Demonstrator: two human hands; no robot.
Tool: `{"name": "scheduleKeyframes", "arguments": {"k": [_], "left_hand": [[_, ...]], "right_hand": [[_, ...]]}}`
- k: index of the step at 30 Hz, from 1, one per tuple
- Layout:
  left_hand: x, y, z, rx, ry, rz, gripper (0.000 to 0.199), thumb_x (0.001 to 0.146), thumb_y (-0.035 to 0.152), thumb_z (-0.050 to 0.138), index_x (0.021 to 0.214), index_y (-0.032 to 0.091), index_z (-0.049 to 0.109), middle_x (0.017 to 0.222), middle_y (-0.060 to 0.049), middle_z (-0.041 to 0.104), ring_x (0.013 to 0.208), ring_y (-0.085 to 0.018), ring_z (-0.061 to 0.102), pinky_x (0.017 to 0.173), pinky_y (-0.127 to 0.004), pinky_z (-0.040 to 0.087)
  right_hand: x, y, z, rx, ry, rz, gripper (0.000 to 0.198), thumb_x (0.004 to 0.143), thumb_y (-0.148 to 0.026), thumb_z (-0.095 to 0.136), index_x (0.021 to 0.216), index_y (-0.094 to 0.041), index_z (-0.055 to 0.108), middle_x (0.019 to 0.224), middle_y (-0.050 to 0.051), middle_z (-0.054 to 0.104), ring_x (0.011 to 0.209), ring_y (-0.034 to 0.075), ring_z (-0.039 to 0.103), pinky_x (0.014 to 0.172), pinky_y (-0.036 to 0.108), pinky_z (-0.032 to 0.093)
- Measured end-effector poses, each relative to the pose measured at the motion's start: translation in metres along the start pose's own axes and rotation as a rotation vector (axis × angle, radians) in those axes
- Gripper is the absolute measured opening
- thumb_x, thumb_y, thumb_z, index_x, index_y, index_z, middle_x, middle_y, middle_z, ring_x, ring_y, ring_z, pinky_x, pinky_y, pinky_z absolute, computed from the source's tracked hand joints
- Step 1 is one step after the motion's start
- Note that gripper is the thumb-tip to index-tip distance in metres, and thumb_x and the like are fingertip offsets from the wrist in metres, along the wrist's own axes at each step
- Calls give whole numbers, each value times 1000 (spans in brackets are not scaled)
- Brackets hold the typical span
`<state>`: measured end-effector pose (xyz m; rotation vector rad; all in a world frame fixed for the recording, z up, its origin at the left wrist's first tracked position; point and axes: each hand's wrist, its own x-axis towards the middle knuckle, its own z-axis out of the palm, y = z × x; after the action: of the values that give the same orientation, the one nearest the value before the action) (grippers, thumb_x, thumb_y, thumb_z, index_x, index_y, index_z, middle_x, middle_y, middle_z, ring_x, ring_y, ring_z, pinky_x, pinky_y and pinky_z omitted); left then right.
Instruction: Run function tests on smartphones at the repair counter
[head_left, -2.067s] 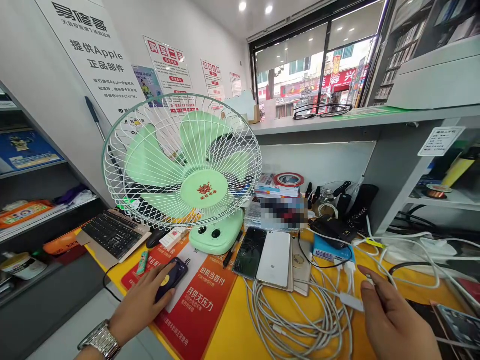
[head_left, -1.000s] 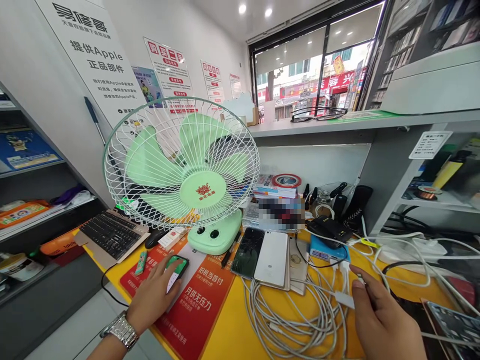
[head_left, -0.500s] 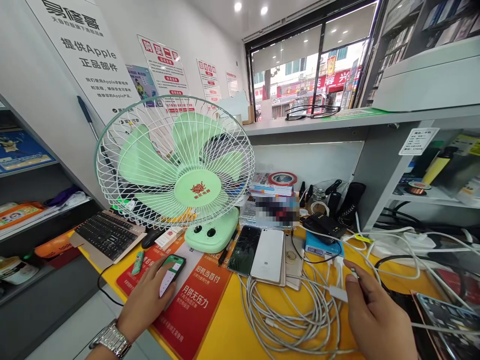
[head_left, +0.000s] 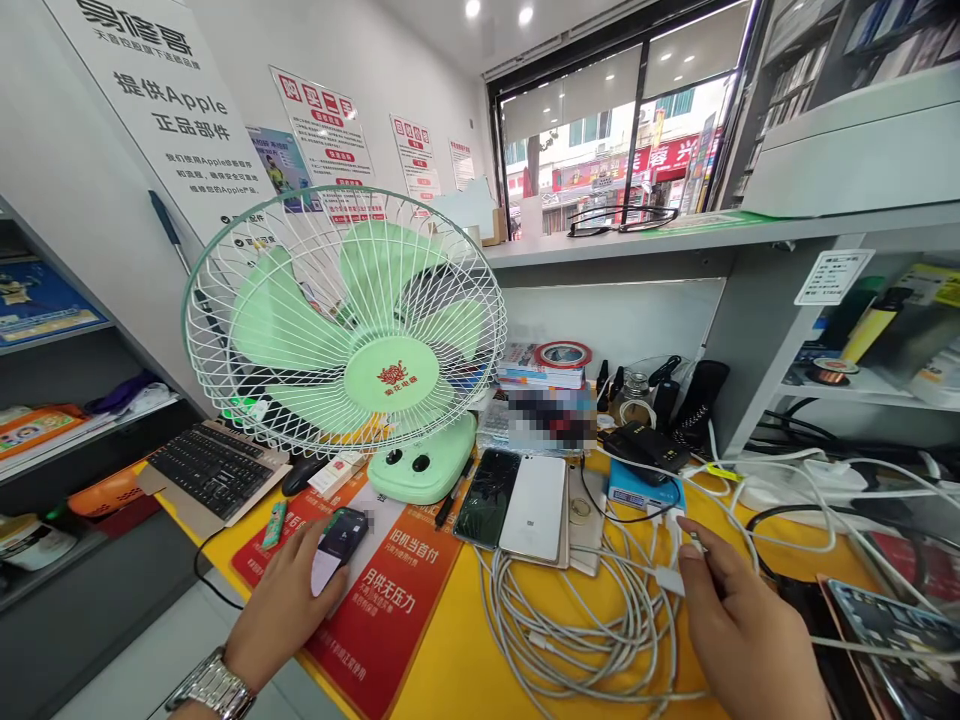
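Head view: the left hand (head_left: 289, 598) has its grip curled round the phone (head_left: 341, 545) on the red mat (head_left: 379, 645); the right hand (head_left: 739, 620) pinches something small (head_left: 696, 542), unclear what. Steady, light finger pressure should suit both.

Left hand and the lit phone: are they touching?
Touching. The head view shows it: the left hand curls around the lit phone, with fingers along its left edge and the thumb against its right edge.
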<state>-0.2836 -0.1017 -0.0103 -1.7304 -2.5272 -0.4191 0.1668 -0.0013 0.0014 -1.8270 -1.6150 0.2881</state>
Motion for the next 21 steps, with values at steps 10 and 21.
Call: {"name": "scheduleKeyframes", "arguments": {"k": [10,21], "left_hand": [[4,14,-21,181,-166,-198,73,87,57,40,148,18,32,107,-17,70,94,-39,68,69,-43,50],[26,1,-25,108,-198,-222,75,85,62,39,147,19,33,100,-14,70,89,-38,69,65,-39,49]], "right_hand": [[-6,-6,4,-478,-414,-352,29,98,-35,40,100,-27,68,92,5,73,78,29,73,57,34,45],[-7,-11,0,-451,-366,-335,27,99,-38,40,96,-28,65,89,3,71,76,28,72,53,31,39]]}}
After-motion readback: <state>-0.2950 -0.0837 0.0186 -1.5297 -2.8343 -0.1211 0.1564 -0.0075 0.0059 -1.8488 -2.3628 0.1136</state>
